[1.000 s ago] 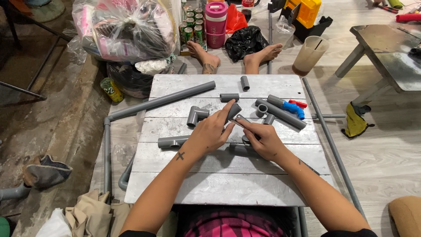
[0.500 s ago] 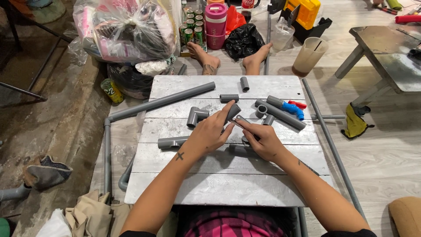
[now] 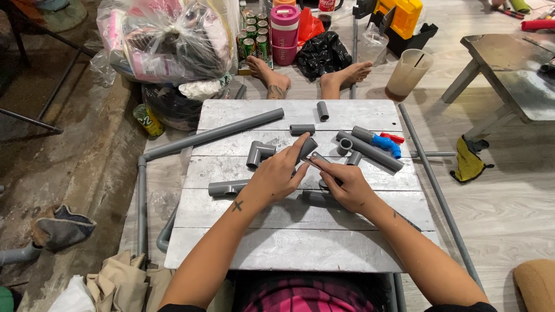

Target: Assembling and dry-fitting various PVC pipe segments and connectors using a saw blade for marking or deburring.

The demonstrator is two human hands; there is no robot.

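Holding a short grey pipe piece (image 3: pixel 307 148), the left hand (image 3: pixel 276 176) and right hand (image 3: pixel 341 184) grasp it; its lower end is hidden.

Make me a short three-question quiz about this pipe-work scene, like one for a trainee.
1. True or false: both hands meet over the same short grey pipe piece.
2. What colour is the valve right of the hands: A green, B blue, C yellow?
3. Which hand, left hand or right hand, lies nearer the grey elbow fitting?

Key: 1 true; 2 B; 3 the left hand.
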